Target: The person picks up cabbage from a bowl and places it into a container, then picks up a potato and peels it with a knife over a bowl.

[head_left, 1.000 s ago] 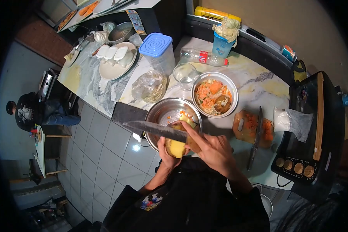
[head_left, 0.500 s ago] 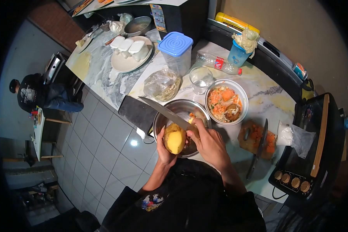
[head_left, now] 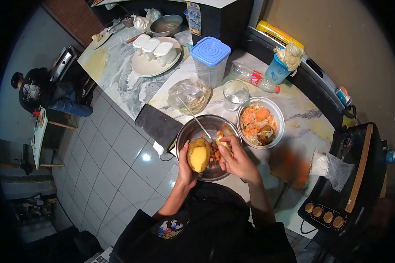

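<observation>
My left hand (head_left: 186, 168) cups a large potato (head_left: 199, 158), its yellow flesh bared on the near side and brown skin on the far side. In my right hand (head_left: 241, 163) is a knife (head_left: 193, 115), its blade edge-on and pointing up and left. A pale yellow piece (head_left: 224, 143) shows by the right thumb and fingers. Both hands are over a metal bowl (head_left: 184, 131) that has orange and brown scraps (head_left: 215, 154) in it. Beside it stands a white bowl (head_left: 281, 125) of shredded vegetables with a brown-skinned lump.
A blurred cutting board (head_left: 289, 166) with orange bits lies right, near a toaster oven (head_left: 338, 175) and a bag of white powder (head_left: 322, 164). Behind are a glass (head_left: 235, 95), a plastic bottle (head_left: 254, 76), a blue-lidded container (head_left: 210, 61) and a bagged food (head_left: 189, 94). A person (head_left: 48, 94) sits far left.
The knife has turned from showing its broad blade to edge-on, and its tip has moved right. The potato stays in my left hand. The view has shifted slightly.
</observation>
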A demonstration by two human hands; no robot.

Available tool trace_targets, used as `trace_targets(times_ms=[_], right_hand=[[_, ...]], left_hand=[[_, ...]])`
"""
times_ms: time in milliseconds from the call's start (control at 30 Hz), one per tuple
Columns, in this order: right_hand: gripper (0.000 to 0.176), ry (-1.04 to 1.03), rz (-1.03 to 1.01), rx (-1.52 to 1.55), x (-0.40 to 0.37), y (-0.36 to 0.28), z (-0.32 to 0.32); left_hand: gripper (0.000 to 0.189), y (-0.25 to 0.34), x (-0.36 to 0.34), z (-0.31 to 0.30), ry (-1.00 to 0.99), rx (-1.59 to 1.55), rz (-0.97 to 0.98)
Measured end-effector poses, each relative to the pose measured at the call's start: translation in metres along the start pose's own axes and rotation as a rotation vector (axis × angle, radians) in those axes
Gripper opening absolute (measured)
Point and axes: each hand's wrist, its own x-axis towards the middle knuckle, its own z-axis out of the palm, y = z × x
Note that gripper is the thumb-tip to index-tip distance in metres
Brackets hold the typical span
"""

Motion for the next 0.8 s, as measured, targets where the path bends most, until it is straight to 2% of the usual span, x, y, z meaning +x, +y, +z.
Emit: trace_targets(times_ms=[100,167,200,267,367,500,567,600,667,800], right_hand=[[0.036,-0.016,0.027,-0.003,0.001,0.007,0.000],[0.048,-0.023,-0.125,-0.116,0.005,0.017,-0.001],[0.048,-0.023,-0.125,-0.115,0.005,0.017,-0.002],[0.055,-0.064,-0.017,-0.170,0.005,0.013,-0.003],[0.058,-0.010,0.009,-0.222,0.002,0.004,0.001],[0.067,0.023,-0.080,-0.258,0.002,0.012,0.001],[0.073,-0.018,-0.085,-0.176,-0.001,0.012,0.000],[0.073,-0.015,-0.084,-0.175,-0.004,0.014,-0.001],[0.061,0.035,-0.226,-0.395,-0.006,0.018,-0.003],[0.049,0.046,-0.124,-0.428,-0.022,-0.017,0.006]], left_hand=[[0.057,0.000,0.000,-0.001,0.008,0.009,-0.005],[0.056,0.000,0.001,-0.002,-0.001,0.012,-0.006],[0.055,0.000,0.001,-0.002,0.030,-0.001,-0.018],[0.054,0.001,0.001,-0.002,0.059,-0.013,-0.033],[0.053,0.002,0.002,-0.001,0.080,-0.024,-0.036],[0.053,0.000,0.008,-0.009,-0.004,0.005,-0.016],[0.053,0.001,0.008,-0.009,-0.050,0.003,-0.020],[0.054,0.003,0.007,-0.005,-0.026,0.014,-0.030],[0.054,0.007,0.005,0.003,-0.003,0.026,-0.038],[0.053,0.006,0.006,0.005,-0.039,-0.022,-0.074]])
